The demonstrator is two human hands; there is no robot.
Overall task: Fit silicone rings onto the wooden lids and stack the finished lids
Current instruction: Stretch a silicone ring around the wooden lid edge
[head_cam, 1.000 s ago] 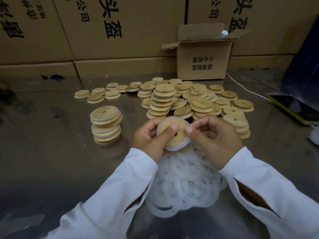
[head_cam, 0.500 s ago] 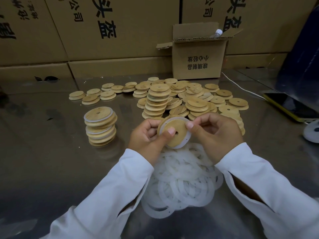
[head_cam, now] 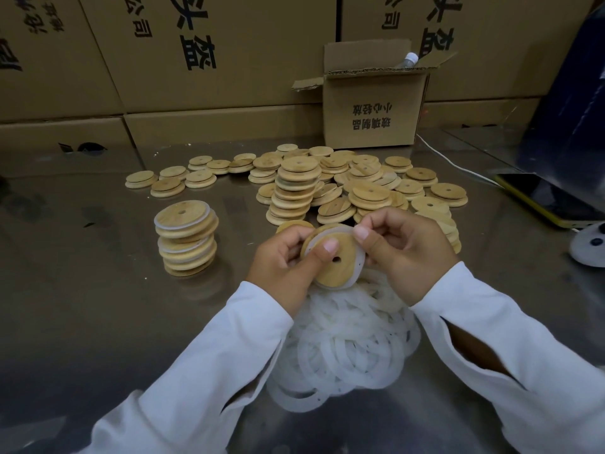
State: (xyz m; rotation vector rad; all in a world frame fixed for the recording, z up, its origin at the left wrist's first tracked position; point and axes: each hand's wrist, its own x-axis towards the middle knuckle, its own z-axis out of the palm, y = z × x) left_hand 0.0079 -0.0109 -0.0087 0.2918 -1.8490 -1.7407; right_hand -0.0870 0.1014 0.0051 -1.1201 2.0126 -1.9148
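Both hands hold one round wooden lid (head_cam: 339, 265) with a centre hole, above a heap of white silicone rings (head_cam: 343, 335). My left hand (head_cam: 284, 267) grips the lid's left side, thumb pressed on its face. My right hand (head_cam: 406, 253) pinches the white ring (head_cam: 358, 257) at the lid's upper right rim; the ring lies round most of the edge. A stack of lids with rings on them (head_cam: 186, 239) stands to the left. Many bare lids (head_cam: 327, 185) lie piled and spread farther back.
The work surface is a shiny metal table (head_cam: 98, 322). A small open cardboard box (head_cam: 373, 109) with a bottle in it stands at the back, before a wall of big cartons. A phone (head_cam: 550, 198), a white cable and a white round object (head_cam: 589, 247) lie at right.
The lid has turned a little in my hands and tilted, and my right fingers have shifted along its upper right rim with the ring. The stacks on the table have not moved.
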